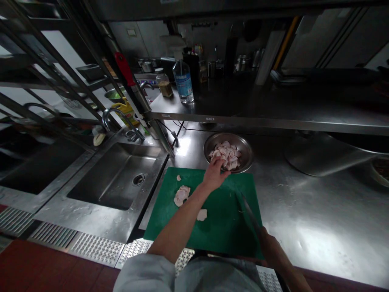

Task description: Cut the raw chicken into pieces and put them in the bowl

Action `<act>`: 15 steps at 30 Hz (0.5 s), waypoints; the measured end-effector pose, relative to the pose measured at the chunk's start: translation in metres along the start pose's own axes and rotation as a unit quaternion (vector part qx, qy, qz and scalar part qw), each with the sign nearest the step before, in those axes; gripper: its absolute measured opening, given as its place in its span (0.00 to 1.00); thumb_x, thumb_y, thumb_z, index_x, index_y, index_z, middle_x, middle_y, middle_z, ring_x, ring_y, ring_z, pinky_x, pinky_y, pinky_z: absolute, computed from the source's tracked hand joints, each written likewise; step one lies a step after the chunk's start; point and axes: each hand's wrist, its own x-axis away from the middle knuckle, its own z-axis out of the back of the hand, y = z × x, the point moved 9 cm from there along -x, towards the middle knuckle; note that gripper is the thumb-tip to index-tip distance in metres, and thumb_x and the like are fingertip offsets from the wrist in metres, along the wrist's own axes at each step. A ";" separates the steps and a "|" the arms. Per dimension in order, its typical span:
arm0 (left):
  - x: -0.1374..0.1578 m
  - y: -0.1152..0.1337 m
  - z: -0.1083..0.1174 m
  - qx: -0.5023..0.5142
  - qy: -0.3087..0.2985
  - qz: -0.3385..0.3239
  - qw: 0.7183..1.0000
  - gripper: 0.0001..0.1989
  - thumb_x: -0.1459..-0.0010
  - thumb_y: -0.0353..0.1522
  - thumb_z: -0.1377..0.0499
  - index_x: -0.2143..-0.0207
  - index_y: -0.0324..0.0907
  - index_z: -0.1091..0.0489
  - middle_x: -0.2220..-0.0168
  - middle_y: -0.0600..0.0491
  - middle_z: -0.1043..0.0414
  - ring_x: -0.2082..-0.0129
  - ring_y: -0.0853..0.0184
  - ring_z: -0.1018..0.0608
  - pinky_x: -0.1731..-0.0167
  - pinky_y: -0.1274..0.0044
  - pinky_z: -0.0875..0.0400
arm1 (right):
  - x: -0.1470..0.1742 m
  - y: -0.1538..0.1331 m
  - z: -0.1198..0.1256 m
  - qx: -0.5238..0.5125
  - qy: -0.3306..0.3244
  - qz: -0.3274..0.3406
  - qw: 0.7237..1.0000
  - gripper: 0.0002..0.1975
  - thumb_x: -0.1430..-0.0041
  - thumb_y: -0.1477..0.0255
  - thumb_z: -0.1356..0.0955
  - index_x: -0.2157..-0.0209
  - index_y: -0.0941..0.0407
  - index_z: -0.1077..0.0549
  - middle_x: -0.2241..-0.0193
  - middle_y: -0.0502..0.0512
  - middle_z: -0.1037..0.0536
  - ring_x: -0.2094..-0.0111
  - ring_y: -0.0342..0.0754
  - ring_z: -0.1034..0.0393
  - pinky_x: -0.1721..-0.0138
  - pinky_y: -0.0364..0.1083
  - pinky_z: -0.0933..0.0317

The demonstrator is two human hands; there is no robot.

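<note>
My left hand [215,175] reaches over the near rim of a round metal bowl [249,152]. Its thumb stands apart from its fingers, and the fingertips are at the heap of raw chicken pieces [226,152] inside. Whether they touch a piece is hard to see. In my right hand [269,243] is a kitchen knife [251,213], its blade pointing away over the right part of a green cutting board [225,231]. On the board's left lie a larger chicken piece [182,195], a smaller piece [201,215] beside my forearm and a small scrap [178,177].
Left of the board is a sink [118,174] with a faucet [114,117]. A metal shelf [231,105] runs above the counter's back, carrying a clear bottle [183,83] and a jar [164,83]. A shelf post [162,138] stands behind the board. A large metal vessel [325,154] is at right.
</note>
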 end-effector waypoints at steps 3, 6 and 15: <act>-0.001 -0.037 0.034 -0.131 -0.043 0.074 0.988 0.13 0.37 0.35 0.44 0.51 0.42 0.30 0.50 0.45 0.25 0.49 0.60 0.24 0.47 0.69 0.30 | -0.006 -0.009 0.005 0.013 0.011 0.014 1.000 0.19 0.32 0.79 0.47 0.48 0.60 0.32 0.62 0.65 0.17 0.62 0.53 0.20 0.68 0.44 0.39; 0.057 -0.096 0.025 -0.252 -0.195 0.205 0.925 0.13 0.38 0.35 0.43 0.53 0.41 0.28 0.55 0.44 0.22 0.53 0.57 0.21 0.53 0.69 0.28 | -0.012 -0.023 0.005 0.037 0.008 0.042 0.998 0.20 0.33 0.80 0.46 0.48 0.60 0.30 0.59 0.67 0.18 0.59 0.53 0.20 0.64 0.44 0.37; 0.122 -0.120 -0.024 -0.257 -0.157 0.251 0.920 0.12 0.41 0.28 0.45 0.54 0.39 0.31 0.55 0.41 0.23 0.55 0.56 0.21 0.57 0.68 0.28 | -0.028 -0.062 0.016 0.035 0.016 0.061 0.997 0.22 0.31 0.79 0.49 0.43 0.63 0.34 0.59 0.67 0.18 0.58 0.53 0.20 0.63 0.44 0.35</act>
